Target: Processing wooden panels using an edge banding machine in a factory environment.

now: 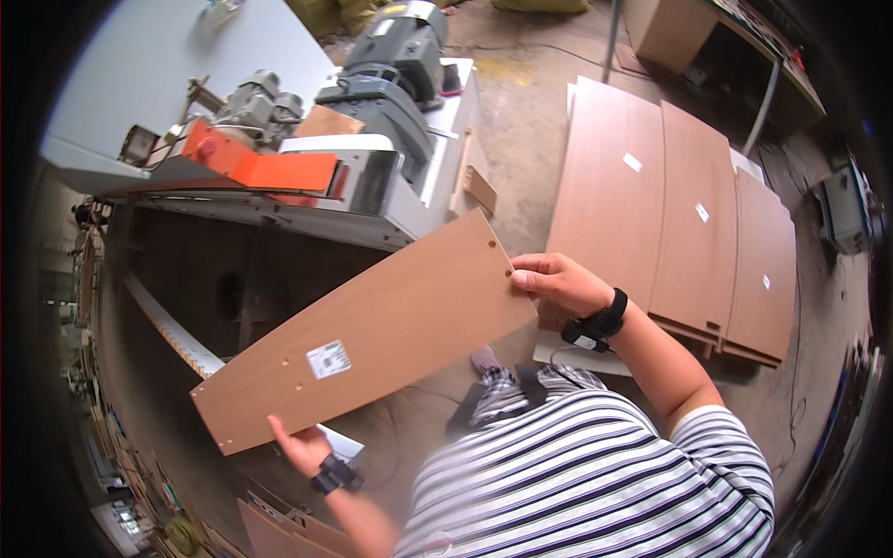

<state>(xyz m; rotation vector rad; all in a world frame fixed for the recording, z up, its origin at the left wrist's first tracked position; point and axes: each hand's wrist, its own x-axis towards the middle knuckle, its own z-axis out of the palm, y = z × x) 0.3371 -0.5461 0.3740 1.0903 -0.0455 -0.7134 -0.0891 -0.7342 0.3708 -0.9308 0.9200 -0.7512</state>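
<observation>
Now the long wooden panel [372,339] is up in the air, carried between both hands, and its long axis runs on a slant: low end near the person's left, high end off to the right and farther out. The right hand [558,282] has the upper end, thumb laid flat on the top face right by the corner holes, the other fingers curled under the edge and out of sight, so it's a pinch on the board. The left hand [302,446] sits at the low end, coming up from beneath the near long edge, thumb raised against it; whether those fingers are spread or closed underneath I cannot tell. A white label [328,359] faces up near the middle. Beyond the panel's far edge stands the grey machine [372,149] with its orange guard [270,169], close by. Off to the right, well apart, stacked brown boards [688,223] lie on the floor [521,121].
</observation>
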